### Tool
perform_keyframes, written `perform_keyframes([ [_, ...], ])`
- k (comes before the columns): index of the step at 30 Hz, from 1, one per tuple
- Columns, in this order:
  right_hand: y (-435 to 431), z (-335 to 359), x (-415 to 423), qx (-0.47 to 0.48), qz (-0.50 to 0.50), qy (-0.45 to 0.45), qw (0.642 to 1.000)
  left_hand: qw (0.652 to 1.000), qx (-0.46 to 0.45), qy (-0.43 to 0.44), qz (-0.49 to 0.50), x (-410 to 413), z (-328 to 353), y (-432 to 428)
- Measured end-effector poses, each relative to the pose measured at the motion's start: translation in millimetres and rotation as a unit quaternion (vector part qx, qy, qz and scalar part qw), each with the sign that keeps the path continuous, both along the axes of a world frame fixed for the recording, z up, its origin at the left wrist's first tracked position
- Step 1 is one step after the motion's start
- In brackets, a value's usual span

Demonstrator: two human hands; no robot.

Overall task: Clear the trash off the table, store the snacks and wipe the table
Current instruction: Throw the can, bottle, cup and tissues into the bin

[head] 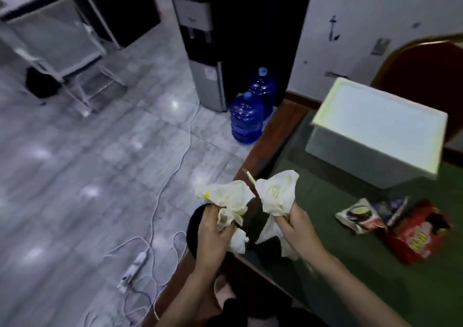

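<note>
My left hand (213,234) grips a bunch of crumpled white paper trash (225,199) with yellow specks. My right hand (295,229) grips a second crumpled white bunch (275,194), with a thin stick poking up between the two bunches. Both hands are over the table's left edge, above a dark round bin (194,229) on the floor, mostly hidden by my left hand. On the green table top (350,264) to the right lie snack packets: a white cookie pack (358,217), a purple pack (393,207) and a red pack (421,236).
A white open box (375,131) stands at the back of the table. A red chair (426,63) is behind it. Two blue water jugs (246,118) and a water dispenser (205,51) stand on the tiled floor. White cables and a power strip (135,269) lie left of the table.
</note>
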State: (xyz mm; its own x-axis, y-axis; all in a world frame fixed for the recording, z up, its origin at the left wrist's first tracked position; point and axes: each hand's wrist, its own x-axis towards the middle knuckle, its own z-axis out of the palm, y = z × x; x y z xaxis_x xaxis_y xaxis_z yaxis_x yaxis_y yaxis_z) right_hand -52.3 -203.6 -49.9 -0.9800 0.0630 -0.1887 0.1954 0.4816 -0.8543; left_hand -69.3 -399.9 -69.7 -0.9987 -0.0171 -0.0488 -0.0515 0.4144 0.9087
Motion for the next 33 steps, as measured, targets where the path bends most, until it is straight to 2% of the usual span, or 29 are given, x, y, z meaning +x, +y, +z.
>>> perform_keyframes([
  [4,-52.2,-12.5,-18.3,0.008,0.033,-0.047,0.998,0.998,-0.036,-0.015,0.041,-4.1,-19.3,-50.2],
  [10,-128.5,-47.7,-70.9,0.044,0.137,-0.148,0.978,0.984,-0.044,-0.078,0.153,-17.0,-74.7,-115.9],
  [13,-157.5,-75.7,-95.0,-0.015,0.123,-0.208,0.970,0.976,-0.050,-0.107,0.182,-15.3,-107.4,-129.0],
  [15,-178.6,-107.9,-112.6,-0.034,0.130,-0.239,0.962,0.967,-0.024,-0.139,0.212,-13.0,-143.5,-137.5],
  [19,-194.6,-182.6,-140.8,0.065,0.206,-0.255,0.943,0.946,-0.013,-0.202,0.253,-13.8,-216.4,-146.4],
  [21,-199.0,-236.6,-148.5,0.141,0.253,-0.272,0.918,0.936,-0.012,-0.231,0.266,-11.8,-262.8,-143.9],
  [23,-199.2,-265.0,-157.9,0.202,0.260,-0.283,0.901,0.932,-0.012,-0.242,0.268,-17.1,-287.2,-141.0],
  [27,-205.0,-329.3,-166.4,0.246,0.291,-0.264,0.886,0.926,-0.010,-0.289,0.245,-31.2,-341.4,-134.3],
  [30,-196.5,-384.1,-158.6,0.207,0.310,-0.335,0.865,0.928,-0.023,-0.319,0.193,-40.2,-381.7,-125.2],
  [33,-188.8,-405.2,-160.4,0.202,0.333,-0.405,0.827,0.927,-0.037,-0.342,0.148,-51.0,-405.1,-116.8],
])
